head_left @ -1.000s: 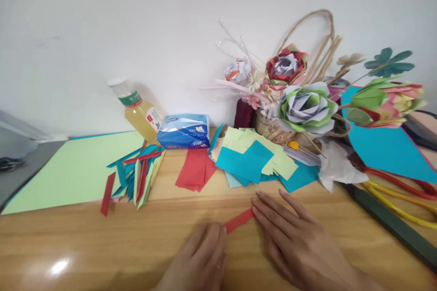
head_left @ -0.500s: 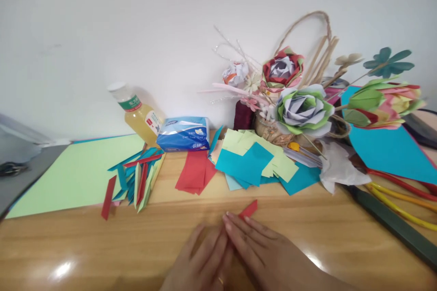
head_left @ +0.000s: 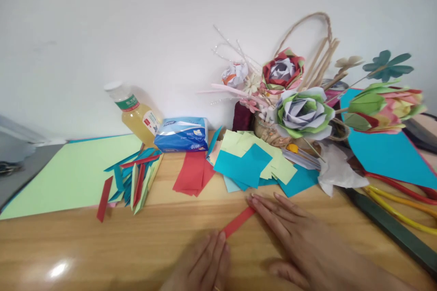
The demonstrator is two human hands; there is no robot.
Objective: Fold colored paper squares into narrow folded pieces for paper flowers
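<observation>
Paper strip (head_left: 238, 223), red: my left fingers (head_left: 218, 239) and right fingertips (head_left: 256, 201), nearly straight, press its opposite ends; bare table (head_left: 136, 250) borders both long edges.

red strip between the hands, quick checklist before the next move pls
- Red strip down on the wooden table: ok
- Left hand at its near end: ok, fingertips there
- Right hand at its far end: ok, fingertips there
- Both ends of the strip in sight: not ok, fingers cover them
- Crease pressed sharp: cannot tell, too little detail
- Loose red papers apart from the strip: ok, they lie farther back, by the blue tissue pack
</observation>
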